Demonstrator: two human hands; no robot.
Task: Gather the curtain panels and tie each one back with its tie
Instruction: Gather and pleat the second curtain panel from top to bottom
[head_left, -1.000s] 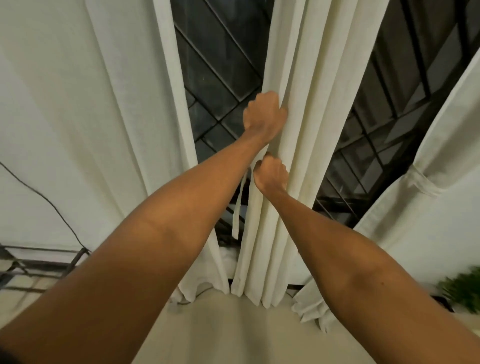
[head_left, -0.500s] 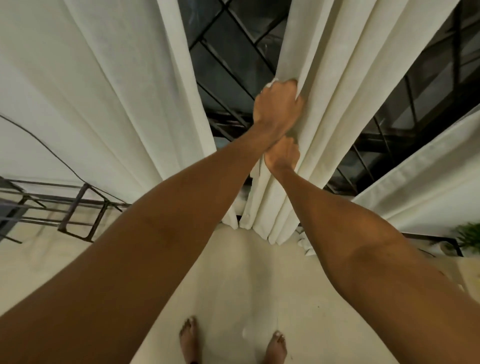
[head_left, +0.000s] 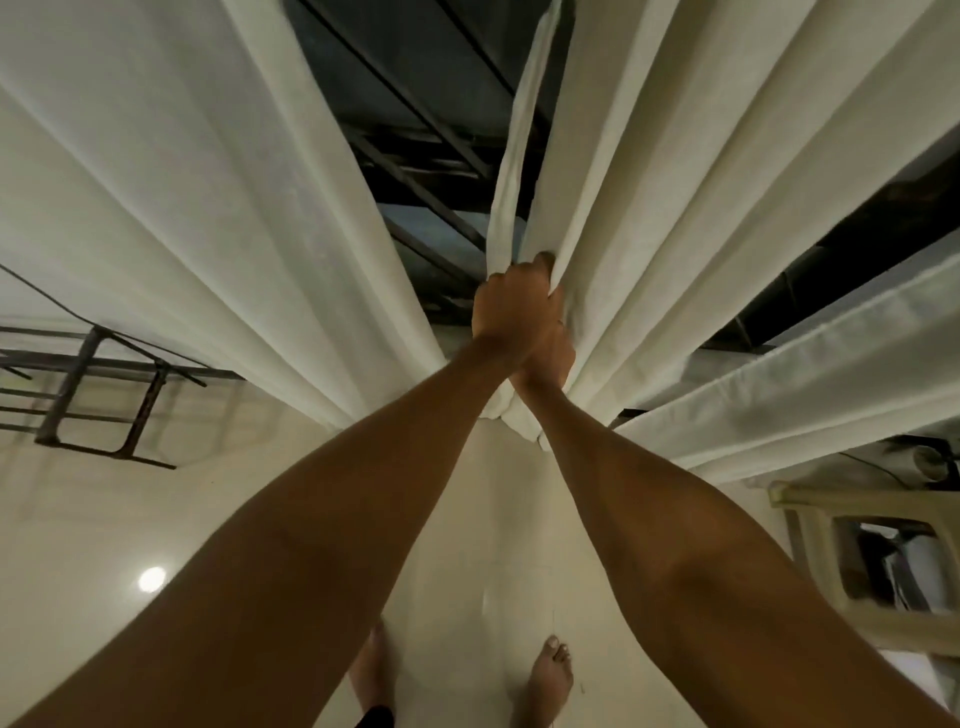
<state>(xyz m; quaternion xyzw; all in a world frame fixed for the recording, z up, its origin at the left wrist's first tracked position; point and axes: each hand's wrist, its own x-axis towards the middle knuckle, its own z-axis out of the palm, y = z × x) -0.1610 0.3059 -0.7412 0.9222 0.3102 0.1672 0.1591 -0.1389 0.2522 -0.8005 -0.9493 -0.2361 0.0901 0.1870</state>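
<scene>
The middle cream curtain panel (head_left: 665, 171) hangs in front of me, its folds bunched together at hand height. My left hand (head_left: 511, 306) grips the bunched folds from the left, thumb dug into the cloth. A narrow strip of the same fabric (head_left: 517, 156) rises from that fist; I cannot tell whether it is the tie or the panel's edge. My right hand (head_left: 558, 358) sits just below and behind the left wrist, curled into the same folds and mostly hidden. Another panel (head_left: 182, 197) hangs loose at the left.
A third panel (head_left: 789, 384) slants across the right. Behind the curtains is a dark window with a metal grille (head_left: 415, 130). A metal rack (head_left: 104, 395) stands at the left and a pale plastic stool (head_left: 857, 551) at the right. My bare feet (head_left: 550, 675) stand on the cream floor.
My hands have drawn together, the left now overlapping the right, and the folds are bunched tighter. The view has tilted down, showing my feet and the stool.
</scene>
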